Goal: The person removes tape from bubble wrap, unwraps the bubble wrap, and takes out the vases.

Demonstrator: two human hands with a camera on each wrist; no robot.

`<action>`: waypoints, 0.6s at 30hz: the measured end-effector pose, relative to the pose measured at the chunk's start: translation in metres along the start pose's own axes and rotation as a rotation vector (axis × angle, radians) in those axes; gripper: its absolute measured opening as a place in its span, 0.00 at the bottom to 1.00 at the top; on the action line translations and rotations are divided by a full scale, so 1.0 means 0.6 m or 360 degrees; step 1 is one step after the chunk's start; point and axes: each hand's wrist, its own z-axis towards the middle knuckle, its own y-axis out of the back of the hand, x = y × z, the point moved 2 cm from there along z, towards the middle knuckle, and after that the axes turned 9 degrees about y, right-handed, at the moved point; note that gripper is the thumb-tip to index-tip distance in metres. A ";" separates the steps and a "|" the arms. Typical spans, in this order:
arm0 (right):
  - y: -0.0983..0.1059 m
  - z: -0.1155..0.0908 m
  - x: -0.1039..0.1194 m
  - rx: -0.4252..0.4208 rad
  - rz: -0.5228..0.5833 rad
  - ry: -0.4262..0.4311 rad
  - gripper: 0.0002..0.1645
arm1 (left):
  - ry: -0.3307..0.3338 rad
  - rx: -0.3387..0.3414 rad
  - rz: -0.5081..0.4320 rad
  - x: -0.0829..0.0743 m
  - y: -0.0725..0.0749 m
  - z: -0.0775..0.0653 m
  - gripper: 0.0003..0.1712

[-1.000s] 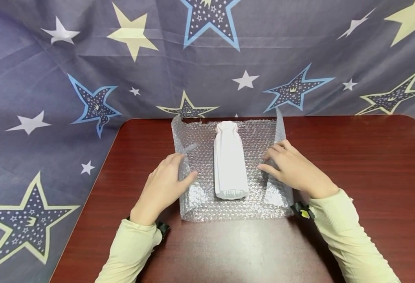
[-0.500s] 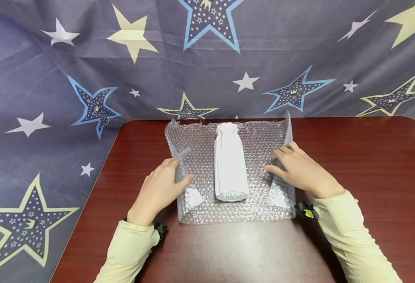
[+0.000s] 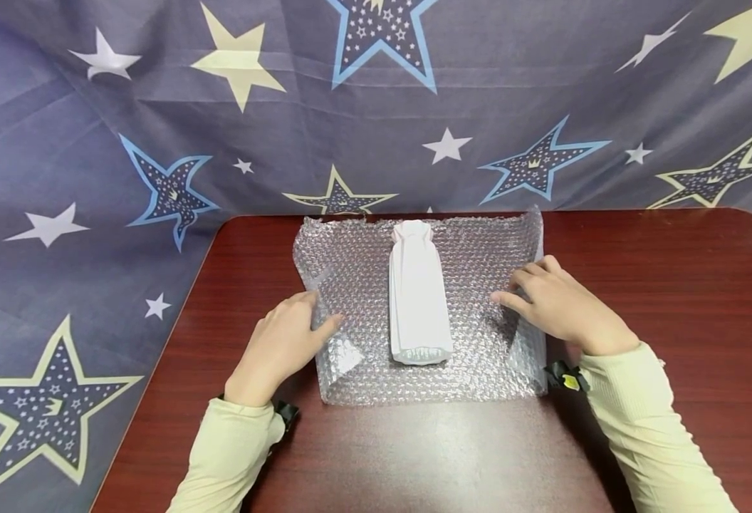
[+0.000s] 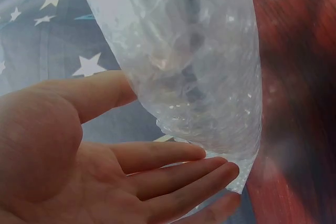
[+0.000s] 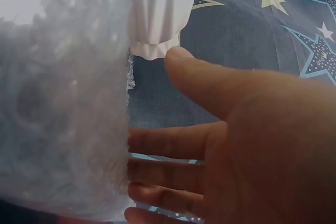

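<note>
A white fluted vase lies on its side across the middle of a sheet of bubble wrap, its neck toward the back and its base toward the front. My left hand is at the sheet's raised left edge, fingers nearly straight. In the left wrist view, fingertips touch the bubble wrap, with the thumb spread apart from the fingers. My right hand is at the raised right edge. The right wrist view has the extended fingers against the bubble wrap, and the thumb apart, overlapping the vase's rim.
Under the sheet is a dark red-brown table with a glossy patch of light in front. A grey-purple star-patterned cloth hangs just behind its back edge and down its left side.
Both hands have moved outward, away from the vase. The sheet's side edges have spread wider and lowered, and more of the wrap lies flat. The vase stays in place.
</note>
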 end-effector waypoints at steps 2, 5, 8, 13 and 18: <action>0.000 0.000 -0.001 0.0012 -0.0004 -0.0010 0.24 | 0.0012 0.0027 -0.0003 0.003 0.001 0.000 0.37; 0.000 -0.001 -0.004 0.0031 -0.0009 -0.0026 0.26 | 0.0039 0.0066 -0.0001 0.007 0.003 0.000 0.37; 0.001 -0.003 -0.008 0.0043 -0.0023 -0.0050 0.26 | 0.0047 0.0069 0.0014 0.009 0.005 0.000 0.36; 0.001 -0.004 -0.014 0.0085 -0.0020 -0.0112 0.25 | 0.0053 0.0058 0.0029 0.014 0.007 0.001 0.35; 0.002 -0.007 -0.020 0.0168 0.0002 -0.0166 0.30 | 0.0078 0.0098 0.0051 0.019 0.011 0.000 0.36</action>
